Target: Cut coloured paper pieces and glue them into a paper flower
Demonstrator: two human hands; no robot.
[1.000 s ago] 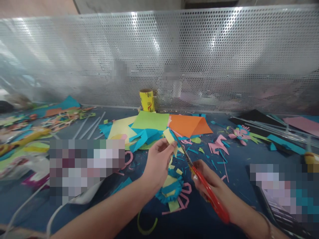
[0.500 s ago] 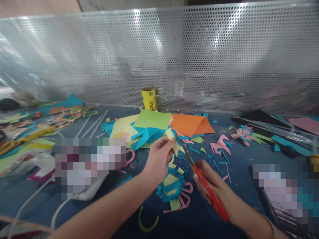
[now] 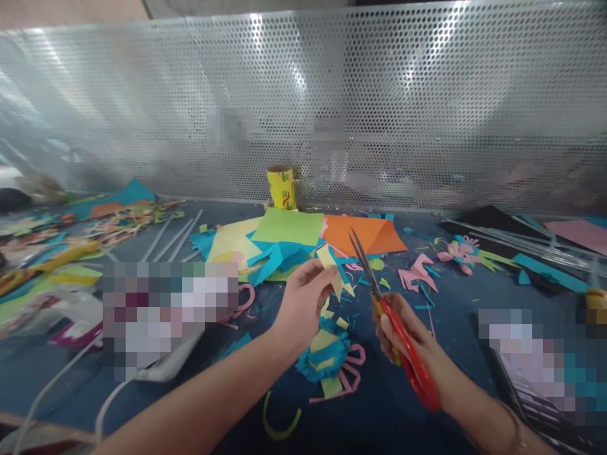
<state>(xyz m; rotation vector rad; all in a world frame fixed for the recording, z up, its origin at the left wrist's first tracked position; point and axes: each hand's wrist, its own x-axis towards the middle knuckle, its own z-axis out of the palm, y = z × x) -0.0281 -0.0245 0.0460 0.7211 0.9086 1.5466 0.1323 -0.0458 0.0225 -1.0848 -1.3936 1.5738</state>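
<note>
Left hand [image 3: 303,303] pinches the yellow strip [image 3: 326,256] above the tabletop [image 3: 379,420], seemingly leaving its right edge free, while right hand [image 3: 420,338] grips scissors [image 3: 394,323] by the handles, likely for control, blades [image 3: 363,260] just beside the strip.

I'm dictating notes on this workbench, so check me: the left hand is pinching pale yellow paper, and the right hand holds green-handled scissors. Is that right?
Not quite: the scissors are mostly red-handled, not green, as the head view shows. The right hand does hold them, and the left hand does pinch pale yellow paper.
</note>
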